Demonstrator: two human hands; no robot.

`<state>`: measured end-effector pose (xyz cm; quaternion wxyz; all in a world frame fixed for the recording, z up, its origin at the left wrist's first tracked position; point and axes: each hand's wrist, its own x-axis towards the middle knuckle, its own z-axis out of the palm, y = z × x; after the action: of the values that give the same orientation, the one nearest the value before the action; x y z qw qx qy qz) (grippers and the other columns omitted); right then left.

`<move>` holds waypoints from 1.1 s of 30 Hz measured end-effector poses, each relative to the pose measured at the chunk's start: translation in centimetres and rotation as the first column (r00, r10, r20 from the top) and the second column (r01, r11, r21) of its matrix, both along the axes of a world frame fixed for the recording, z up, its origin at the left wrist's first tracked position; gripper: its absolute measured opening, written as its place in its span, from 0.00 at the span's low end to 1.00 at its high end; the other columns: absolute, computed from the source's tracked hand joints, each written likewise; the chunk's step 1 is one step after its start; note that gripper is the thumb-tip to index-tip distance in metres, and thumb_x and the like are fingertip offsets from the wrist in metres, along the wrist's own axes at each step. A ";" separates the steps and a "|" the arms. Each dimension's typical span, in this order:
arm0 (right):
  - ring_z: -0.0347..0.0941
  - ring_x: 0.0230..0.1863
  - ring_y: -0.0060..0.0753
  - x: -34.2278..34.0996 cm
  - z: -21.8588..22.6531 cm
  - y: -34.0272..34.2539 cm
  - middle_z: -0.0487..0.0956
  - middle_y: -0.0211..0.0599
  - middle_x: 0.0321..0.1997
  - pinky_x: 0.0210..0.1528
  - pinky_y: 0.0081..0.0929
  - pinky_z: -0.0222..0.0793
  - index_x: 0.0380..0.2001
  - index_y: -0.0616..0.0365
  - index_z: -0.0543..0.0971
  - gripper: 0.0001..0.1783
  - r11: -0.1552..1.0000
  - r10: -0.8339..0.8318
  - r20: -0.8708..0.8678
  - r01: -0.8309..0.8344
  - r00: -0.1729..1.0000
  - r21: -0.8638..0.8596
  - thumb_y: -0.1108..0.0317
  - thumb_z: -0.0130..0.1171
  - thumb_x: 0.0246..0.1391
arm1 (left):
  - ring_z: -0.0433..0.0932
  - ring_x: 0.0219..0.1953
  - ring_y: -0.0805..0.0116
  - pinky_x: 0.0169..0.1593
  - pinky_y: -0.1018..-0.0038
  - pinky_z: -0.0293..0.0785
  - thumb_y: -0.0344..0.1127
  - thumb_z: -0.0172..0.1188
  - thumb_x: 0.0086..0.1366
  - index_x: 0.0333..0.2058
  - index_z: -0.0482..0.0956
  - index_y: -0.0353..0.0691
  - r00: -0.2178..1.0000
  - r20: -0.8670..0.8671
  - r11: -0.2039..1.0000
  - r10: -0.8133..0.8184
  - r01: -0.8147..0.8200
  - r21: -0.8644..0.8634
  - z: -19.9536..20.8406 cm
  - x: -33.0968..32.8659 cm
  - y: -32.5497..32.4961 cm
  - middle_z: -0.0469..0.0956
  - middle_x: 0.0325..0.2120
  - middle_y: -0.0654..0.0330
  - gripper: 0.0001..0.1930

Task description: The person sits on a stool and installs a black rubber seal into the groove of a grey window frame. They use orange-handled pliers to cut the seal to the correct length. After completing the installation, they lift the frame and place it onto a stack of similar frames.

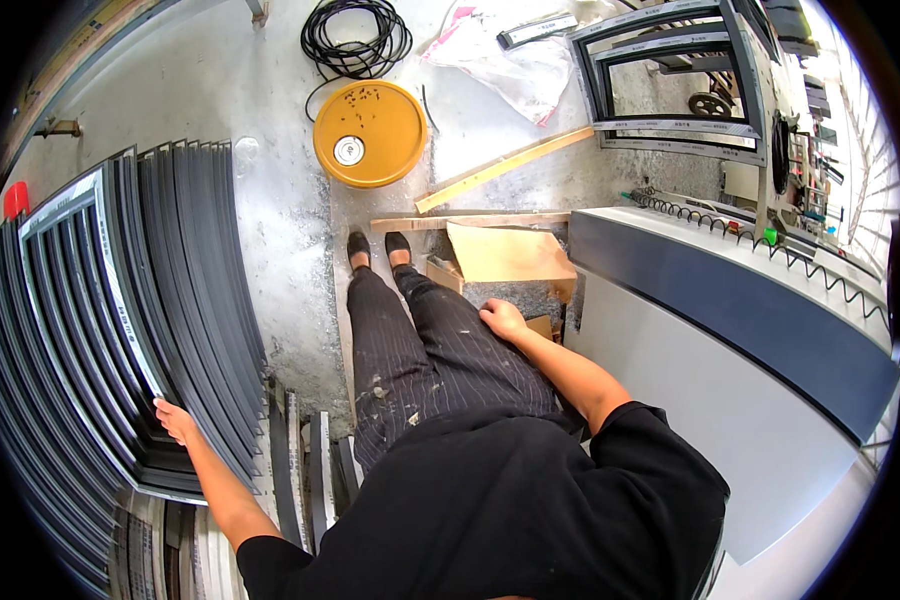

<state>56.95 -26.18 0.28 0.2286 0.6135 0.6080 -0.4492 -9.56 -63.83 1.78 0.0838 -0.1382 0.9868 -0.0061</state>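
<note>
On the left, my left hand (175, 421) grips the near side of a grey rectangular window frame (122, 300), its fingers closed around the edge. Pale protective tape runs along that frame, which leans among a long row of dark frames (185, 250) standing on edge. My right hand (503, 318) is beside my right thigh with its fingers curled in, and nothing shows in it. Close by that hand is an opened cardboard box (515, 255) with a flap spread out.
A yellow round lid (370, 134) and coiled black cable (356, 40) lie ahead. Wooden strips (505, 170) and a plastic bag (515, 65) are on the floor. Right stand a grey-and-blue machine cabinet (710, 310) and taped frames (680, 127). Upright profiles (305, 470) stand lower left.
</note>
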 end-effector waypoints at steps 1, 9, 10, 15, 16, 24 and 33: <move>0.78 0.46 0.54 0.1 0.0 -0.1 0.82 0.53 0.41 0.51 0.45 0.72 0.38 0.59 0.82 0.17 1.000 -0.014 0.038 0.015 0.999 -0.019 0.60 0.53 0.51 | 0.63 0.65 0.44 0.65 0.43 0.55 0.75 0.24 0.65 0.66 0.64 0.54 1.000 0.006 1.000 -0.008 0.008 0.005 0.2 0.2 0.8 0.66 0.64 0.54 0.43; 0.79 0.45 0.55 -2.1 0.2 -2.3 0.82 0.52 0.40 0.50 0.45 0.73 0.37 0.59 0.83 0.19 0.996 -0.085 -0.002 0.085 0.996 0.010 0.57 0.55 0.50 | 0.66 0.63 0.43 0.63 0.46 0.58 0.73 0.25 0.67 0.64 0.65 0.53 1.000 0.028 1.000 -0.006 0.006 0.012 0.9 1.0 2.1 0.68 0.62 0.54 0.41; 0.79 0.45 0.55 -3.6 1.7 -2.4 0.82 0.52 0.40 0.50 0.45 0.73 0.37 0.60 0.83 0.19 0.996 -0.060 -0.002 0.060 0.998 0.066 0.57 0.55 0.50 | 0.66 0.63 0.44 0.64 0.46 0.58 0.73 0.25 0.67 0.64 0.65 0.52 0.999 0.041 1.000 -0.018 0.018 0.012 0.8 0.5 2.7 0.68 0.62 0.54 0.41; 0.78 0.42 0.52 -4.7 2.5 -2.0 0.82 0.49 0.36 0.48 0.47 0.72 0.30 0.59 0.83 0.15 0.939 -0.030 0.087 -0.002 0.996 0.343 0.59 0.55 0.50 | 0.64 0.65 0.46 0.65 0.47 0.58 0.73 0.25 0.66 0.65 0.64 0.52 0.994 0.104 1.000 -0.019 0.017 0.021 2.8 1.5 3.8 0.66 0.64 0.53 0.42; 0.78 0.42 0.52 -4.5 2.9 -2.1 0.82 0.49 0.36 0.48 0.47 0.72 0.30 0.59 0.83 0.15 0.928 -0.096 0.062 0.067 0.993 0.365 0.59 0.55 0.50 | 0.64 0.65 0.47 0.65 0.47 0.58 0.73 0.25 0.66 0.65 0.64 0.52 0.993 0.116 0.999 -0.027 0.024 0.028 2.5 1.2 3.7 0.65 0.65 0.53 0.42; 0.80 0.43 0.44 1.3 1.3 -7.2 0.84 0.45 0.38 0.49 0.38 0.73 0.36 0.56 0.84 0.15 0.707 -0.642 -0.139 0.653 0.754 0.271 0.59 0.57 0.52 | 0.60 0.67 0.44 0.69 0.52 0.56 0.68 0.30 0.69 0.68 0.60 0.43 0.937 0.320 0.968 0.144 -0.200 0.150 -0.3 -6.1 2.7 0.56 0.70 0.52 0.41; 0.81 0.35 0.42 4.7 -1.5 -11.5 0.84 0.44 0.33 0.43 0.36 0.75 0.37 0.59 0.84 0.17 0.537 -0.824 -0.196 0.843 0.531 0.028 0.58 0.59 0.50 | 0.81 0.42 0.41 0.47 0.53 0.77 0.39 0.46 0.63 0.38 0.80 0.24 0.863 0.101 0.866 -0.496 0.484 0.125 6.9 14.6 25.4 0.81 0.37 0.35 0.21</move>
<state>61.64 -37.69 -1.21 -0.0999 0.8038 0.2826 -0.5138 5.08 -38.38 8.73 0.1497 0.1218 0.9811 0.0109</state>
